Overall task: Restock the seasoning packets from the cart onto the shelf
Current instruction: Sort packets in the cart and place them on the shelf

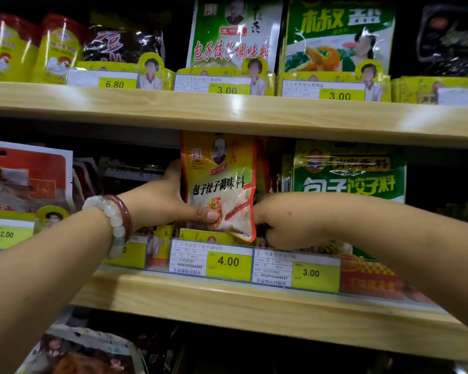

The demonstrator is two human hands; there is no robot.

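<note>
The wooden shelf (227, 295) held rows of bags. A yellow seasoning packet (222, 184) stood tall at its front edge, between both hands. The left hand (170, 201) pinched the packet's left side with its thumb in front. The right hand (267, 220) curled behind the packet's bottom right corner; I could not tell what it held.

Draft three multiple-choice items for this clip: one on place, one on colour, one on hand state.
1. Which price tag sits directly below the yellow-and-red plastic seasoning packet?
A 4.00
B 6.80
C 2.00

2. What colour is the solid bangle beside the pale bead bracelet?
A blue
B dark red
C black

3. What is the left hand doing?
A hanging idle
B pressing a price tag
C gripping the packet

Answers:
1 A, the yellow 4.00 tag is on the light wooden shelf edge under it.
2 B, the bangle is dark red.
3 C, its thumb lies across the packet's front.
</note>
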